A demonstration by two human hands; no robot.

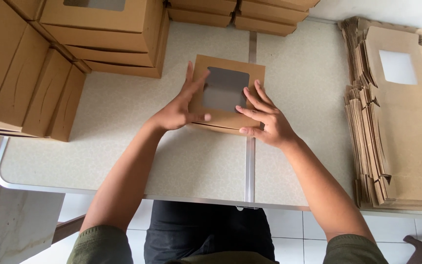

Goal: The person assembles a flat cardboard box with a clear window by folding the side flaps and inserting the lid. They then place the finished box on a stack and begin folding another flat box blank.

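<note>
Both hands press flat on a brown windowed box lying between them on the table; the left hand and right hand have fingers spread wide, probably to keep its lid down. Flat box blanks lie right of the right hand, finished boxes left of the left

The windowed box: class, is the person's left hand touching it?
Touching. The head view shows the left hand with fingers laid on the windowed box lid and side.
</note>
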